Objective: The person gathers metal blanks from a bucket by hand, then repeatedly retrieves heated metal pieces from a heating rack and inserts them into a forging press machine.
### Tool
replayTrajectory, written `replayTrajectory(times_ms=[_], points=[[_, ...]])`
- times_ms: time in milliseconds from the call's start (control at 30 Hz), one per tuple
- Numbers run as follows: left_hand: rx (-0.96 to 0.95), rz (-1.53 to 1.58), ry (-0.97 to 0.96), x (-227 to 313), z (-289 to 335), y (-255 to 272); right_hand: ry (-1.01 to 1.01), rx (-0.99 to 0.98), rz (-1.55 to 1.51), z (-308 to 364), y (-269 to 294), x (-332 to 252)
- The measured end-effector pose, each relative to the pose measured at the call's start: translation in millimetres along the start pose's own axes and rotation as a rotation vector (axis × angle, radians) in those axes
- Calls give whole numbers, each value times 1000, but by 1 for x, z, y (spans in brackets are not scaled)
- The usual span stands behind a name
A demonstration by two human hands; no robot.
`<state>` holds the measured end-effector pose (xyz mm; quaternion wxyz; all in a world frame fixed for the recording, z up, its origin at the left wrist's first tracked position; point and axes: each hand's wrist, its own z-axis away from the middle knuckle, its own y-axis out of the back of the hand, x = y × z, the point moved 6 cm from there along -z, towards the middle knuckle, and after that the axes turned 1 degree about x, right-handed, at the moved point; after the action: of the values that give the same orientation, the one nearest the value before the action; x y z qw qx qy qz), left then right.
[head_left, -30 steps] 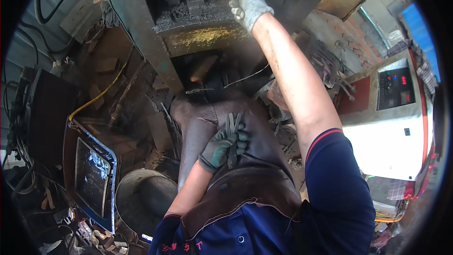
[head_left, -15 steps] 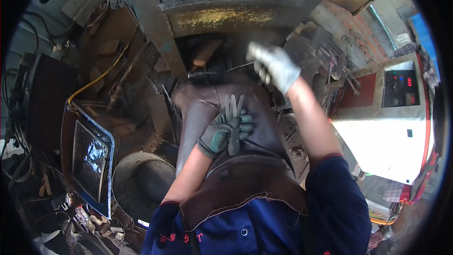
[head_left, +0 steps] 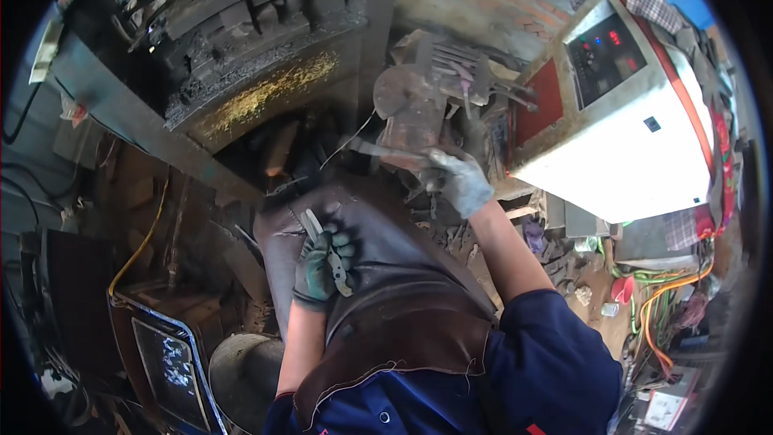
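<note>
My left hand (head_left: 322, 271), in a dark grey-green glove, rests over the leather apron on my lap. Its fingers are wrapped round plier-shaped metal pieces (head_left: 339, 272), whose slim prongs stick out above the fist. Out to the right is my right hand (head_left: 460, 183) in a whitish glove, closed on a dark flat metal bar (head_left: 388, 150). That bar points leftward and is smeared by motion, so its exact kind is unclear. Beyond its tip runs a thin bent wire (head_left: 346, 143).
A heavy press-like machine (head_left: 274, 101) with yellowish flakes on its ledge stands ahead. Several metal rods (head_left: 457, 60) lie on a block beside it. On the right is a white control cabinet (head_left: 620, 149). A round bin (head_left: 245, 374) and a blue-edged framed panel (head_left: 165, 354) stand left.
The view has swung to the right. My right hand, which was blurred and showed no bar, now holds the flat metal bar. My left hand keeps its plier-shaped pieces, now tilted.
</note>
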<state>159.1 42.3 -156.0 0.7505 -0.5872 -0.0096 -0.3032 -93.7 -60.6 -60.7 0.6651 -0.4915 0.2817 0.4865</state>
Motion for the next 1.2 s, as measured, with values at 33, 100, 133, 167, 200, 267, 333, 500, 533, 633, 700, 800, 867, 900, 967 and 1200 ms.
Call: replayTrajectory(times_ms=[33, 100, 133, 167, 200, 267, 333, 500, 533, 633, 700, 800, 867, 900, 967, 1200], points=[[2, 9, 7, 0, 0, -2, 56, 93, -92, 3, 17, -1], [4, 17, 13, -1, 0, -3, 113, 186, -185, 1, 45, 4], [-2, 17, 17, -1, 0, -2, 171, 196, -262, -5, 58, 7], [-4, 19, 20, -2, 0, 0, 226, 205, -340, -12, 71, 12], [-4, 17, 24, -3, 0, 0, 239, 175, -383, -17, 75, 14], [14, -1, 24, -2, 1, 0, 224, 200, -485, -26, 81, 21], [17, -5, 19, -1, 1, -2, 209, 221, -584, -35, 82, 26], [15, 8, 18, -1, 1, -6, 240, 308, -500, -67, 80, 28], [13, -2, 25, -1, 1, -6, 240, 373, -548, -77, 76, 24], [15, -26, 41, -2, -2, -7, 234, 522, -509, -102, 77, 6], [29, -34, 28, 0, 0, -3, 220, 559, -493, -106, 71, 4], [-34, 27, 1, 1, 4, -3, 106, 566, -287, -105, 52, 11], [-70, 66, -49, -4, -2, -8, 195, 420, -65, -104, 16, -4], [-89, 75, -72, -2, -5, -12, 239, 313, 6, -104, -10, -19], [-81, 60, -25, 0, -7, -14, 305, 106, 57, -115, -76, -46], [-240, 125, -62, 8, 5, -5, 91, -235, 98, -186, -303, -59]])
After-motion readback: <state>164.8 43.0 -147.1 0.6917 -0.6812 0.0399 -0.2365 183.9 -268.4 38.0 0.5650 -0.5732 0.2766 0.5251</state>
